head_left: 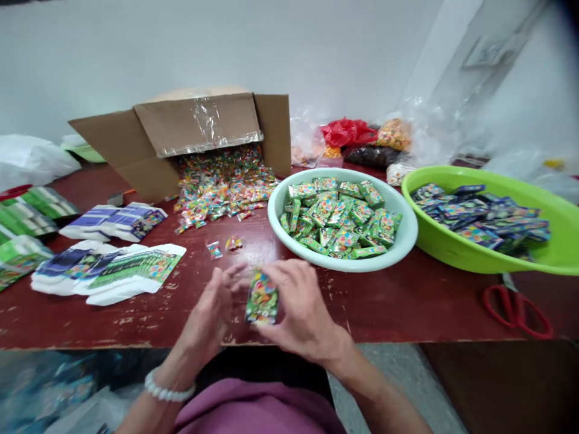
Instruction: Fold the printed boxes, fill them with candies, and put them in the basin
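Observation:
My right hand (pixel 298 304) is shut on a small green printed carton (pixel 261 298), its fingers over the top edge, just above the dark red table (pixel 136 322). My left hand (pixel 208 310) stands beside the carton's left edge with its fingers curled. Whether they touch it is hard to tell. A white bead bracelet (pixel 167 387) circles my left wrist. Two loose candy packets (pixel 224 247) lie on the table just beyond my hands.
A pale green bowl (pixel 342 220) holds several green cartons, and a bright green basin (pixel 456 217) holds several blue ones. An open cardboard box (pixel 199 129) spills candy packets. Flat printed carton blanks (pixel 108 271) lie at the left, and red-handled scissors (pixel 515 310) at the right.

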`<state>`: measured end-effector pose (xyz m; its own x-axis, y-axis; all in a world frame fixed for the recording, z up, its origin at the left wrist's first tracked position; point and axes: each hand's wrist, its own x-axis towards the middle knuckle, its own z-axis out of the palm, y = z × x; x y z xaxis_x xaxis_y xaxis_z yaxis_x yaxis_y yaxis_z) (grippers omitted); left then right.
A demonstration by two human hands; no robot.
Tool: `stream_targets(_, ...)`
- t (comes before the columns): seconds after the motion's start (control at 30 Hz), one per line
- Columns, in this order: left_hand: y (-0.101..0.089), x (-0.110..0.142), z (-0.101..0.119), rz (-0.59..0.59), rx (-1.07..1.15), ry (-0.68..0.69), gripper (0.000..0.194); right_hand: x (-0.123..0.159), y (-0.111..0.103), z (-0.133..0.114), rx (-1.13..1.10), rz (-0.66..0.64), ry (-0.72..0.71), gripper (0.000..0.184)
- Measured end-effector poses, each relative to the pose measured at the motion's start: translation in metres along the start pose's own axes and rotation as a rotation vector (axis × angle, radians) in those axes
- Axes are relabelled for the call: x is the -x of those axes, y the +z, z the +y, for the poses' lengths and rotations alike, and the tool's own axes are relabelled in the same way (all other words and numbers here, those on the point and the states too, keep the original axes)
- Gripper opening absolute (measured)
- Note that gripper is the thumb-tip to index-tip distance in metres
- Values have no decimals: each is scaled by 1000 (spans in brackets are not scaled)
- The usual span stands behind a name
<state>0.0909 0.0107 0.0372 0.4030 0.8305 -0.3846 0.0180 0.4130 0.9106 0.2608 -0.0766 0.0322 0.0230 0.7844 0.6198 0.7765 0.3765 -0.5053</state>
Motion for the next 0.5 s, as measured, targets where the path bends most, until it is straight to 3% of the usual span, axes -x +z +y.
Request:
stream_targets(0.13,-88,-43,13,501,-862,398,70,-34,-55,47,280,331,99,71)
stream_targets(0.2,-130,-62,16,719,-1287,390,63,-55,-79,81,427,390,180,75)
stream_targets(0.27,-160,-72,14,758,-1550,249,60,-72,-95,106,485,422,228,79)
stream_targets(0.33,-176,-76,10,690,-1672,172,53,-79,-95,112,425,435,248,73)
stream_targets(0.43,-186,-78,4,638,-1698,207,48,-65,-66,81,217,365,248,46)
stream_targets(0.5,-190,-79,4,678,-1624,219,57,-49,-34,46,58,213,185,32)
